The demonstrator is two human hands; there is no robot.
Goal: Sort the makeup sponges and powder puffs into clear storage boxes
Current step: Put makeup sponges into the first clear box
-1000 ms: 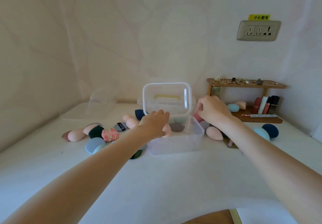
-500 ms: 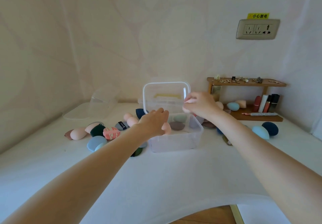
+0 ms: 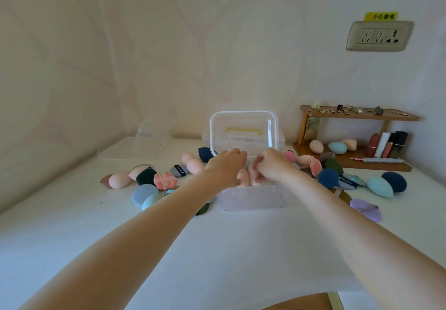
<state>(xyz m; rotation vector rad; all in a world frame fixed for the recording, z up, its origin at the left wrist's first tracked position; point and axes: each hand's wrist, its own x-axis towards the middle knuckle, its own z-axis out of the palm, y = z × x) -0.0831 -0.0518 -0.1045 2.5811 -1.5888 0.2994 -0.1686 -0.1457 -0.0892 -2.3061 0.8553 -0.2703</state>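
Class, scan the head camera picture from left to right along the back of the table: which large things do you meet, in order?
Clear lid lying flat → open clear storage box, with its raised lid → wooden shelf → lipsticks.

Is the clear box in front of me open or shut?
Open: the clear box has its lid standing upright behind both hands, and pink sponges show inside.

Both bare forearms reach forward from the lower corners and converge toward the middle. The left hand (image 3: 225, 168) is palm-down, knuckles up, its fingers bent downward; what they touch is hidden behind the hand. The right hand (image 3: 271, 165) sits just beside it, almost touching, fingers curled inward with the fingertips (image 3: 257, 162) drawn together in a pinching grip on something pale pink.
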